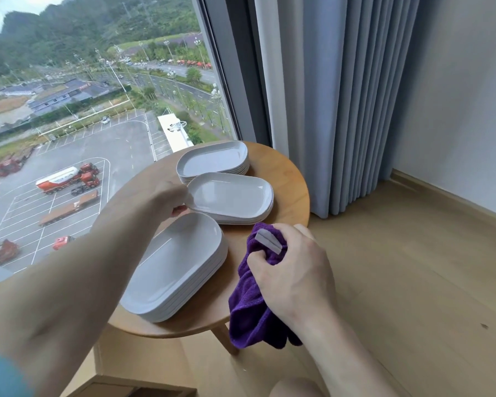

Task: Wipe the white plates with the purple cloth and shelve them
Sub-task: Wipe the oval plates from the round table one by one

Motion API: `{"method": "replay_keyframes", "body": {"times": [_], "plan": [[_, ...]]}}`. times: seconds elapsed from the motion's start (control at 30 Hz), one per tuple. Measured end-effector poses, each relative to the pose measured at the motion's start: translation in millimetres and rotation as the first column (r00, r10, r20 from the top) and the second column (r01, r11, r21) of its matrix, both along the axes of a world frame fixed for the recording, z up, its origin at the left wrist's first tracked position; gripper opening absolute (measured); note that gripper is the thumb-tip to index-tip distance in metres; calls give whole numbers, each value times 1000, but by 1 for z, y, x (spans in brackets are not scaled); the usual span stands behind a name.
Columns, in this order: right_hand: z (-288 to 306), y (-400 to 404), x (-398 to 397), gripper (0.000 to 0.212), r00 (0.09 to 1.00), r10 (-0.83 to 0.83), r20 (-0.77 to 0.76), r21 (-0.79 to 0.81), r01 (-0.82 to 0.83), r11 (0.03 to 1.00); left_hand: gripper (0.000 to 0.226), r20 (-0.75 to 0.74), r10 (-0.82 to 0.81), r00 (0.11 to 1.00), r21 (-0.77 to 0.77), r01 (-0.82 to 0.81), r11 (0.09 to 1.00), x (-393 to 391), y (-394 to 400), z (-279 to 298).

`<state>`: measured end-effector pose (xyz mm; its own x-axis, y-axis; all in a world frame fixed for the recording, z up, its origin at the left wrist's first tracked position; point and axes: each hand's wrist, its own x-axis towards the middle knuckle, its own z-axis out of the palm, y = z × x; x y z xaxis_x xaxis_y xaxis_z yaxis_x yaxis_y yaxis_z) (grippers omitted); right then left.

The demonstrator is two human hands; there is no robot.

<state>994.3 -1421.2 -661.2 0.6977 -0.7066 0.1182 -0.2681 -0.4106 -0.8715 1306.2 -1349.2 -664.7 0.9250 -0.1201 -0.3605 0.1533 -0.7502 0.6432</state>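
Observation:
Three stacks of white oblong plates sit on a round wooden table (292,179): a far stack (212,160), a middle stack (231,196) and a near stack (178,265). My left hand (169,200) grips the left rim of the top plate of the middle stack, fingers curled under its edge. My right hand (292,267) holds a bunched purple cloth (249,305) with a white tag, just off the table's right front edge; the cloth hangs down below the tabletop.
A tall window (98,110) stands right behind the table, with a grey-blue curtain (355,110) to its right. Light wooden floor (413,282) spreads to the right. A wooden box edge (132,388) shows at the bottom.

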Motion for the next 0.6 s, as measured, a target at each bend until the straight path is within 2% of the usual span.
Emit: {"method": "replay_keyframes", "body": {"times": [0.13,0.27,0.37,0.47,0.6], "plan": [[-1,0,0,3,1000,3,4,1,-3,1000,25,-24,-7,1000,-185,3,983,-10,-1,31],[-1,2,0,5,1000,6,0,6,-6,1000,21,-12,-53,999,-245,48,968,-22,5,51],[-1,3,0,6,1000,-1,-1,2,1,1000,15,4,-54,999,-356,52,933,-38,19,59],[0,4,0,7,1000,0,3,-16,0,1000,19,-30,-26,999,-513,7,858,-62,39,65],[3,7,-1,7,997,49,59,15,-50,999,39,-201,61,978,-699,-187,690,-99,76,69]]}}
